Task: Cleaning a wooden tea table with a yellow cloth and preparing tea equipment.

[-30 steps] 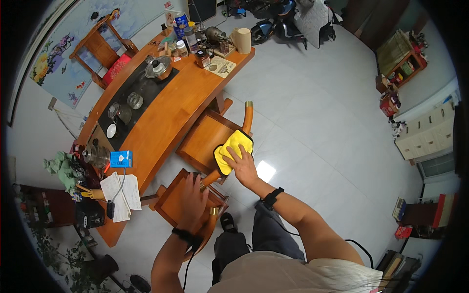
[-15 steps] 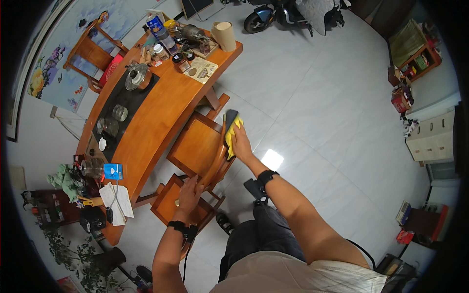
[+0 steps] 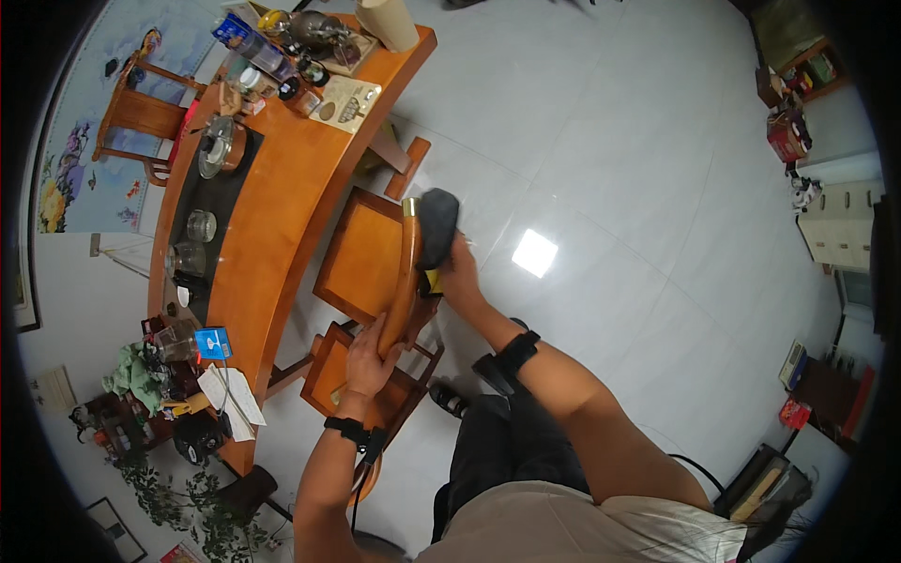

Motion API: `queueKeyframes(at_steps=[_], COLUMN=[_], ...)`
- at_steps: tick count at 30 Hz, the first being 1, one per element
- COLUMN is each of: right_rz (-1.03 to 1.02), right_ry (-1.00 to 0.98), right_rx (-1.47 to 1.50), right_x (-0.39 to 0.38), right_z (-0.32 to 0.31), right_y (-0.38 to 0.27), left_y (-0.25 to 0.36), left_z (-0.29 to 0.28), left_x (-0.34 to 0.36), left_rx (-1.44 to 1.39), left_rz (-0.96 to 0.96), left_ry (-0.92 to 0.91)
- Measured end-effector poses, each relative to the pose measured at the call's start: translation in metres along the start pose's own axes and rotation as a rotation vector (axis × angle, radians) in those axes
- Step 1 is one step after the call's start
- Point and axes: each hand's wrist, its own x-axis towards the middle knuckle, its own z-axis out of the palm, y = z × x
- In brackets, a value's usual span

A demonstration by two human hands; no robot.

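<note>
A wooden chair (image 3: pixel 361 253) stands at the near side of a long wooden table (image 3: pixel 282 216). Its curved top rail (image 3: pixel 405 291) has a brass-coloured end. My left hand (image 3: pixel 373 364) grips the near end of that rail, fingers and thumb around it. My right hand (image 3: pixel 460 280) is closed on a cleaning cloth (image 3: pixel 437 228), dark grey on one side and yellow on the other. The cloth lies along the outer side of the rail near its brass end, mostly grey side showing. Part of the right fingers is hidden behind the cloth.
Beside the chair is a second wooden seat (image 3: pixel 328 371). On the table are a glass kettle (image 3: pixel 221 150), jars, bottles, a blue box (image 3: pixel 213 343) and papers (image 3: pixel 233 399). A potted plant (image 3: pixel 202 502) stands at lower left. Pale floor tiles (image 3: pixel 601 188) stretch to the right.
The cloth has flipped from mostly yellow to mostly grey, and the rail's brass end now shows. My left hand stays on the rail. The whole view has shifted a little.
</note>
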Motion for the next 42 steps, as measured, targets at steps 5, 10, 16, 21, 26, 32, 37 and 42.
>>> queueKeyframes(at_steps=[5, 10, 16, 21, 26, 32, 37, 42], right_rz=[0.433, 0.302, 0.533, 0.434, 0.388, 0.032, 0.266, 0.515], right_ry=[-0.113, -0.133, -0.087, -0.045, -0.337, -0.392, -0.705, -0.779], right_rx=[-0.062, -0.321, -0.417, -0.279, -0.007, -0.138, -0.412, -0.698], right_x=[0.007, 0.031, 0.005, -0.036, -0.079, -0.070, -0.039, -0.035], right_z=[0.022, -0.022, 0.000, -0.017, 0.001, 0.043, 0.006, 0.029], right_y=[0.047, 0.230, 0.207, 0.150, 0.096, 0.136, 0.241, 0.218], left_y=[-0.005, 0.007, -0.016, -0.012, -0.014, -0.011, -0.009, 0.000], left_z=[-0.005, 0.006, -0.003, 0.006, 0.005, -0.010, 0.006, 0.000], left_x=[-0.007, 0.020, -0.009, -0.001, 0.001, -0.008, -0.002, -0.001], left_rx=[-0.008, -0.047, -0.009, -0.038, -0.038, 0.005, 0.086, 0.006], left_rz=[-0.067, 0.017, -0.057, -0.007, -0.025, -0.042, -0.038, -0.056], left_ry=[-0.011, -0.018, -0.037, -0.009, -0.048, -0.008, -0.024, 0.002])
